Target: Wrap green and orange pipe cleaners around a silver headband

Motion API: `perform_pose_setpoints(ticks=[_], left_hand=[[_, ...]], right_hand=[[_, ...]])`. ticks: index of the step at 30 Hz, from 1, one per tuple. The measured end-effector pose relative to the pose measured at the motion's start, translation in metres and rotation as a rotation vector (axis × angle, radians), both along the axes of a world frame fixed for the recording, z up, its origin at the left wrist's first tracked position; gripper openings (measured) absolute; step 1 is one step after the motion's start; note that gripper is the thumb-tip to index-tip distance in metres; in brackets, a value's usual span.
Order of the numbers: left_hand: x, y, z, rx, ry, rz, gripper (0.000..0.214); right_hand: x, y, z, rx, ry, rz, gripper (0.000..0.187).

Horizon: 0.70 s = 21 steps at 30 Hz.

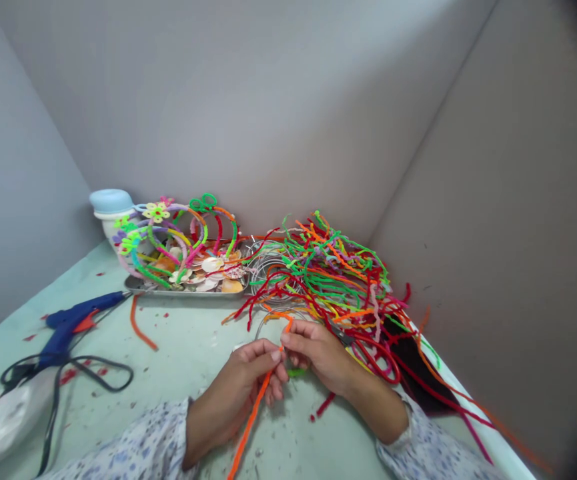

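Observation:
Between my two hands runs an orange pipe cleaner [251,421], its long tail hanging toward the table's front edge. My left hand [248,377] pinches it between thumb and fingers. Just to the right, my right hand [318,350] grips it near its upper end, fingertips almost touching the left ones. A thin metal hoop [263,322] shows behind the fingers, with orange along its top; its lower part is hidden by my hands. Part of a green pipe cleaner [297,373] peeks out under my right hand.
Tangled coloured pipe cleaners [338,267] cover the back right. A metal tray [193,292] holds shells and decorated headbands [168,230], beside a white bottle [113,217] with a blue cap. A blue glue gun [63,327] with a dark cord lies left. Walls enclose the table.

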<state>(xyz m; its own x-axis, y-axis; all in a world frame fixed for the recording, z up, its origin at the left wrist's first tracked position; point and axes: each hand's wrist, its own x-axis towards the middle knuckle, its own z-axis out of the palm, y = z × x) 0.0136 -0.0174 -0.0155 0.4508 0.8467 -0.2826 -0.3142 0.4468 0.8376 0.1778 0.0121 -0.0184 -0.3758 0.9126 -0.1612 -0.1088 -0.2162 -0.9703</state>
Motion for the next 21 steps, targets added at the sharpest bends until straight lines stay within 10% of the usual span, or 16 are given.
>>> perform_pose_setpoints(ticks=[21], left_hand=[[-0.0045,0.0035,0.0035,0.077,0.184,-0.011,0.021]], right_hand=[[0.0013,-0.0005,0.0014,0.134,-0.145,-0.048,0.032]])
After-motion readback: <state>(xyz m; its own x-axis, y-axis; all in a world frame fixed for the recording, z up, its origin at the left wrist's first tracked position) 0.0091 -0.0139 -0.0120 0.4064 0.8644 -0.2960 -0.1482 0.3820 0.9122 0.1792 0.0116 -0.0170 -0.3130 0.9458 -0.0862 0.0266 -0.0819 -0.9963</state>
